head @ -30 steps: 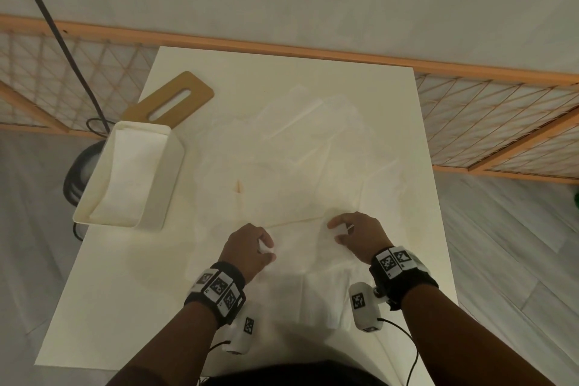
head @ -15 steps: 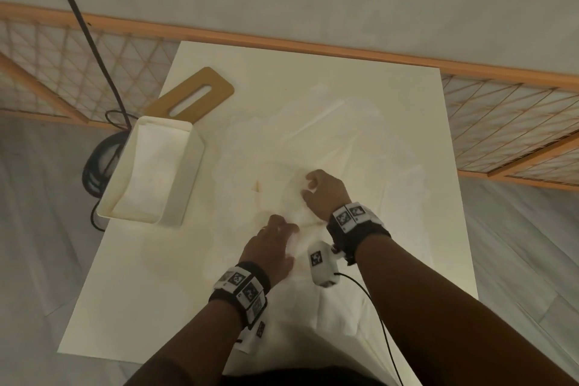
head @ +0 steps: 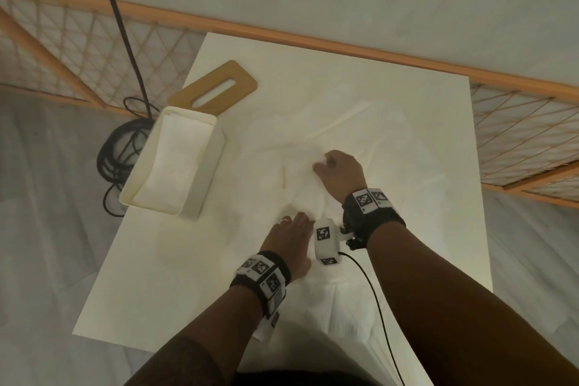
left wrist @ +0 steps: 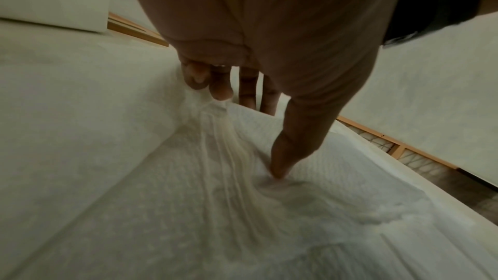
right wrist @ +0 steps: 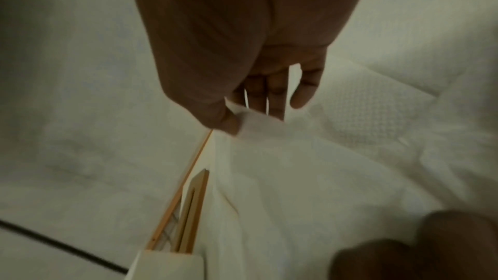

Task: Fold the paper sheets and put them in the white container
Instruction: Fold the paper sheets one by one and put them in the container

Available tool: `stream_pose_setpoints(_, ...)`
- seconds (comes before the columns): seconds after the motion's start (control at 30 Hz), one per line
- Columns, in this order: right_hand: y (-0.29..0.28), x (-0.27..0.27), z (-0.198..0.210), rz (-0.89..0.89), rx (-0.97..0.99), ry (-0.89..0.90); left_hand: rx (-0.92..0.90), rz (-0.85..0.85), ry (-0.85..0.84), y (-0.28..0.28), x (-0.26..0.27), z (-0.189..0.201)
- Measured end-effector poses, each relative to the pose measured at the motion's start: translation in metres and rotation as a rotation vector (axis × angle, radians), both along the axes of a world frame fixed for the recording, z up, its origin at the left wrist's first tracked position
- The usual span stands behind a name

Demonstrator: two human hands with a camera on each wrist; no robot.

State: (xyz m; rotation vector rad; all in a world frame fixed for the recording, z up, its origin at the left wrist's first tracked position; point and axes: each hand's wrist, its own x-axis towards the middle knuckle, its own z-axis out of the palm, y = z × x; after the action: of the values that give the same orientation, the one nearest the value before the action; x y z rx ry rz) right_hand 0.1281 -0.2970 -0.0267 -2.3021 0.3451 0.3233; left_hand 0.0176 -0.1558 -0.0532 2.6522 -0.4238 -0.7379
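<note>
Although the tall white rectangular container already seems to hold folded paper, the thin white embossed paper sheet just right of it is only mid-fold, with more sheets spread beyond. The right hand pinches its lifted edge. Only the left wrist view shows the left hand gripping a gathered corner, thumb pressing down.

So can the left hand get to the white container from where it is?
Probably yes: the left hand holds paper, and bare table lies between it and the container, nothing in the way.
</note>
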Motion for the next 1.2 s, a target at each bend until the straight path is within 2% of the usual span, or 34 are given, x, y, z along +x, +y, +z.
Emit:
stream_pose_setpoints(0.1, -0.009, 0.004, 0.019, -0.169, 0.197, -0.113, 0.027, -0.057, -0.018, -0.001, -0.001, -0.004)
stream_pose_setpoints(0.2, -0.022, 0.009, 0.042, -0.295, 0.314, -0.262, 0.025, -0.088, 0.005, 0.0, 0.0, -0.006)
stream_pose_setpoints(0.27, -0.033, 0.009, 0.061, -0.304, 0.381, -0.314, -0.021, -0.069, 0.028, 0.003, 0.002, -0.008)
stream_pose_setpoints(0.33, -0.046, 0.007, 0.075, -0.181, 0.419, -0.288, -0.157, 0.081, 0.034, 0.008, 0.006, -0.002)
stream_pose_setpoints(0.43, -0.07, 0.001, 0.083, 0.037, 0.395, -0.158, -0.502, 0.489, 0.027, 0.017, 0.022, 0.021)
stream_pose_setpoints(0.5, -0.08, -0.005, 0.086, 0.168, 0.342, -0.047, -0.714, 0.582, 0.034, 0.021, 0.037, 0.038)
stream_pose_setpoints(0.63, -0.09, -0.02, 0.092, 0.345, 0.328, 0.105, -0.785, 0.36, 0.064, 0.017, 0.066, 0.067)
stream_pose_setpoints(0.7, -0.092, -0.025, 0.094, 0.399, 0.338, 0.159, -0.763, 0.228, 0.151, 0.008, 0.074, 0.078)
stream_pose_setpoints(0.77, -0.094, -0.029, 0.095, 0.428, 0.377, 0.194, -0.71, 0.17, 0.212, -0.001, 0.075, 0.081)
stream_pose_setpoints(0.9, -0.113, -0.041, 0.09, 0.355, 0.447, 0.276, -0.719, 0.292, 0.161, -0.005, 0.067, 0.069)
stream_pose_setpoints(1.07, -0.153, -0.073, 0.063, 0.288, 0.591, 0.491, -0.937, 0.635, 0.384, 0.015, 0.06, 0.062)
stream_pose_setpoints(1.13, -0.149, -0.085, 0.049, 0.152, 0.67, 0.474, -0.972, 0.754, 0.469, 0.018, 0.055, 0.061)
stream_pose_setpoints(1.2, -0.14, -0.097, 0.033, -0.099, 0.898, 0.443, -0.969, 0.822, 0.529, 0.018, 0.05, 0.058)
